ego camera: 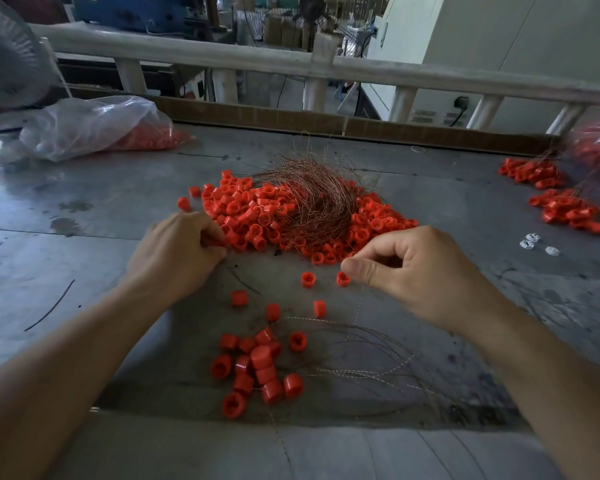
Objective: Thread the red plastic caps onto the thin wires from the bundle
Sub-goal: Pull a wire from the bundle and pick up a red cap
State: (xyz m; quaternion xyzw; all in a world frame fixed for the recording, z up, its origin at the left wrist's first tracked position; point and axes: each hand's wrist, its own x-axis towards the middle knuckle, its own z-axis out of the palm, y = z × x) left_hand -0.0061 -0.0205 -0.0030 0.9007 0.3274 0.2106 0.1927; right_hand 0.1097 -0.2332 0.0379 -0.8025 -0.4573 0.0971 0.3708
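A heap of red plastic caps (257,213) lies mid-table with a bundle of thin copper wires (323,199) draped across it. My left hand (177,251) sits at the heap's left edge, its fingers curled round a red cap (219,242). My right hand (413,271) pinches a thin wire (359,299) between thumb and forefinger; the wire hangs down toward me. A single cap (343,278) lies just under the right thumb. Near me lie a cluster of caps (257,368) and several loose wires (361,362) trailing right.
The work surface is a grey metal table (84,209). A clear plastic bag of red caps (94,129) lies at the back left. More cap clusters (548,192) sit at the right edge. A cardboard strip (291,119) and a railing (222,57) border the far side.
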